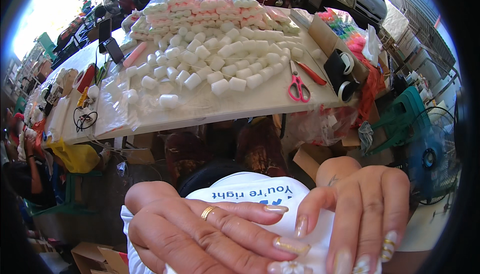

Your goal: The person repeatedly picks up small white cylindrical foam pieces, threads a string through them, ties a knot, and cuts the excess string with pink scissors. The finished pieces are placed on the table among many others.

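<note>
Close to the camera, in front of the white printed shirt [235, 180] I wear, my left hand [200, 231] has its fingers stretched out toward the right. A gold-coloured ring is on one finger, and the long nails are decorated. My right hand [367, 209] is held opposite with fingers extended downward, its tips next to white cloth. Nothing shows in either hand, though some lower fingertips are cut off by the frame's edge. Beyond them, many short white cylinders [192, 80], like small spools, lie spread over the white table [210, 111]. Pink-handled scissors [298, 88] lie at their right.
A red-handled tool [312, 73] lies beside the scissors. Packed pastel bundles [210, 6] are stacked at the table's back. A cardboard box [327, 34] stands at right, above a green chair [405, 111] and a blue fan [431, 156]. Cables [85, 116] lie at left; another person sits there.
</note>
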Demonstrator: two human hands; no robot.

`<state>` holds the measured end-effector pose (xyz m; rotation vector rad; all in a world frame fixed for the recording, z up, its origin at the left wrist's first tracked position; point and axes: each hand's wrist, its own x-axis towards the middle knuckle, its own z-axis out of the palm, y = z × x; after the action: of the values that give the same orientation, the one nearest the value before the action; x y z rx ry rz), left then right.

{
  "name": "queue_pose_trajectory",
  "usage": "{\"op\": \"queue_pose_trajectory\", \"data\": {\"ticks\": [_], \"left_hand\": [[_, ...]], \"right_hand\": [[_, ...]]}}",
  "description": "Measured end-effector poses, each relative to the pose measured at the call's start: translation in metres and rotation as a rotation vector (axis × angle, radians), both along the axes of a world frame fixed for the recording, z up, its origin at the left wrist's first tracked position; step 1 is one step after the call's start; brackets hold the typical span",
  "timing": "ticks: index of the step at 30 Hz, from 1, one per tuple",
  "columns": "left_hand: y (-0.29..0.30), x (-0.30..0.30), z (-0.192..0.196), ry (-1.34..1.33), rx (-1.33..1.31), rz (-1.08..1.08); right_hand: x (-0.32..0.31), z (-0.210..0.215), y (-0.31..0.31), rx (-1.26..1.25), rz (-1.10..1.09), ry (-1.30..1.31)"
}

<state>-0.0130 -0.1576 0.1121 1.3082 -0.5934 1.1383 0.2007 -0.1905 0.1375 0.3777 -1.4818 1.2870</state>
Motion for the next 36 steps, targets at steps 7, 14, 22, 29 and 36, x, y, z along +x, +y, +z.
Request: {"op": "queue_pose_trajectory", "data": {"ticks": [7,14,22,29,36], "left_hand": [[-0.020,0.002,-0.020,-0.187,-0.153,0.057],[-0.041,0.000,0.031,0.118,-0.406,0.211],[-0.014,0.015,-0.001,-0.065,-0.079,-0.016],[-0.001,0.034,-0.026,-0.263,0.212,0.348],[0.012,-0.001,-0.043,-0.121,0.327,0.180]], "right_hand": [[-0.002,0.035,-0.030,-0.333,-0.144,-0.181],[0.010,0.039,0.000,-0.026,0.325,-0.342],[0.004,-0.008,0.006,0.261,0.142,-0.152],[0.000,-0.038,0.006,0.282,-0.058,-0.048],[0.009,-0.028,0.009,-0.144,0.354,-0.200]]}}
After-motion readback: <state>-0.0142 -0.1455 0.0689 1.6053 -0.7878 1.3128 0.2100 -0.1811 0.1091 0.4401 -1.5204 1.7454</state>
